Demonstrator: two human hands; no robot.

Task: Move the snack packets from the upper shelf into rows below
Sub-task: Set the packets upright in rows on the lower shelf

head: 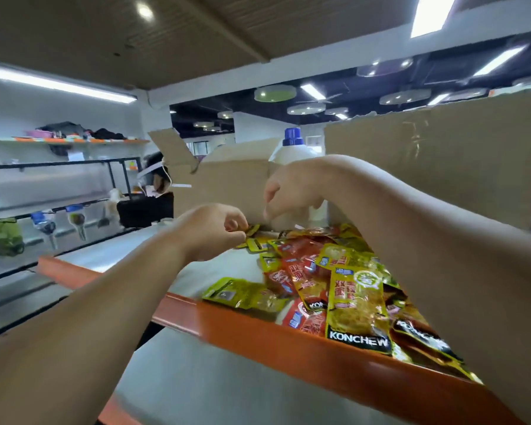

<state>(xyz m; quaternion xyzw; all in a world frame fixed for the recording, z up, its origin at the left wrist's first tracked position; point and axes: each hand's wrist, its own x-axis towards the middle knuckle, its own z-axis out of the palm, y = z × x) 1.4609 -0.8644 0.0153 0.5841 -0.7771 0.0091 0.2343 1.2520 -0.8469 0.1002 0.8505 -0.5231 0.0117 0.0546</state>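
Observation:
A loose pile of yellow and red snack packets (328, 277) lies on the upper shelf (258, 329), which has an orange front edge. My left hand (215, 230) reaches to the far end of the pile and pinches a small yellow packet (252, 230) between its fingertips. My right hand (292, 191) hovers just above the back of the pile with its fingers curled downward and nothing visibly in it. My right forearm covers the right side of the pile.
Cardboard boxes (227, 179) stand at the back of the shelf, with a white bottle with a blue cap (293, 148) between them. A larger cardboard box (436, 161) stands at the right. Another shelf unit with hanging items (43, 225) is at the left.

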